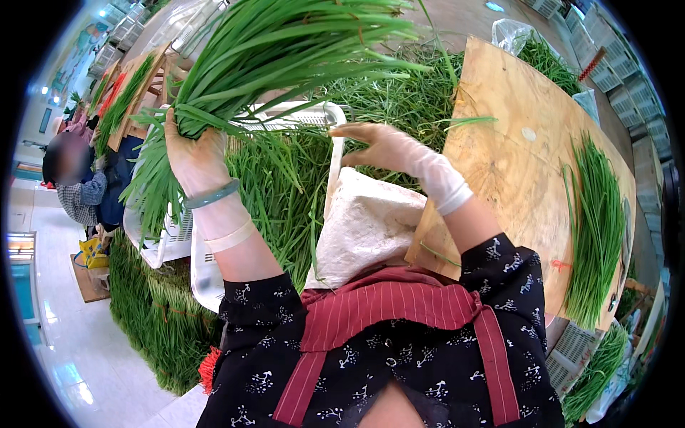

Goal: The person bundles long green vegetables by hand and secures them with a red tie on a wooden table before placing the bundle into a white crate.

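Observation:
A large bunch of long green garlic chives is gripped near one end in my left hand, which wears a thin clear glove and has a greenish bangle at the wrist. The leaves fan out up and to the right. Below it, a white plastic crate holds more loose chives. My right hand, in a similar glove, is held over the crate's right rim with fingers apart and nothing in it. A white sack-like cloth lies between the crate and my red striped apron.
On the right, a wooden board carries a long chive bundle. A heap of loose greens lies beyond the crate. Upright tied bundles stand at lower left. A person works near a far-left table.

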`<state>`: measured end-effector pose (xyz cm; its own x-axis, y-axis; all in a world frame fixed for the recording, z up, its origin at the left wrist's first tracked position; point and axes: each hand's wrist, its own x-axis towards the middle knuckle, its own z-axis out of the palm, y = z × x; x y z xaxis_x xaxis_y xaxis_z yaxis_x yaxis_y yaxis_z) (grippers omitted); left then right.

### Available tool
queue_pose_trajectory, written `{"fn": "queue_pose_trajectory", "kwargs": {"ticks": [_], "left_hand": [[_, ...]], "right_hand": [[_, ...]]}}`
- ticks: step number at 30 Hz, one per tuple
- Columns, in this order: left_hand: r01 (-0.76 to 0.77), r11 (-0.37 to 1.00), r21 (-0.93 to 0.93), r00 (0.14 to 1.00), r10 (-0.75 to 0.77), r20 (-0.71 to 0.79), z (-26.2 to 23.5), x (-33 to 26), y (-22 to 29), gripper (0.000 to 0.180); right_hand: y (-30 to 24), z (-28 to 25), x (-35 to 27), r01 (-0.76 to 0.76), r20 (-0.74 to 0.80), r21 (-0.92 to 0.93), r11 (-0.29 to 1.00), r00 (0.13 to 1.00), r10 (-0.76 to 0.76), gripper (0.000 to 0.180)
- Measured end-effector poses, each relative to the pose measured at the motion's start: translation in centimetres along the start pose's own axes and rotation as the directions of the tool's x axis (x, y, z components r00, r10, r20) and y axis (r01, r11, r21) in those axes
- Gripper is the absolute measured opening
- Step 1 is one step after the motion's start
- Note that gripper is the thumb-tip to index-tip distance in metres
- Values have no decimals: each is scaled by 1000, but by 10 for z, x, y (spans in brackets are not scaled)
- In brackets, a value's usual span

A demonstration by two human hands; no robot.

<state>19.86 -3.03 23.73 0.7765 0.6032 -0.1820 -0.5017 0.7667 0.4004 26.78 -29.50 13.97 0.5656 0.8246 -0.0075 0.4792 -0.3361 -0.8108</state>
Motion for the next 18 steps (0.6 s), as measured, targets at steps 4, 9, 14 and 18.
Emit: {"fn": "queue_pose_trajectory", "kwargs": {"ticks": [4,9,14,18], "left_hand": [[28,999,-35,998,-29,-49,17,-3,-7,28],[-164,968,190,985,171,-22,38,-30,-24,28],[-161,978,136,986,164,-7,20,-29,-3,30],[-249,910,330,968,246,53,-3,-30,-3,29]], "right_hand": [[0,45,25,-13,41,113,994,999,9,87],[-2,80,27,-146,272,695,704,960,-70,23],[-19,46,-39,-248,286,586,771,954,89,38],[-7,23,-84,-346,179,706,618,932,316,36]]}}
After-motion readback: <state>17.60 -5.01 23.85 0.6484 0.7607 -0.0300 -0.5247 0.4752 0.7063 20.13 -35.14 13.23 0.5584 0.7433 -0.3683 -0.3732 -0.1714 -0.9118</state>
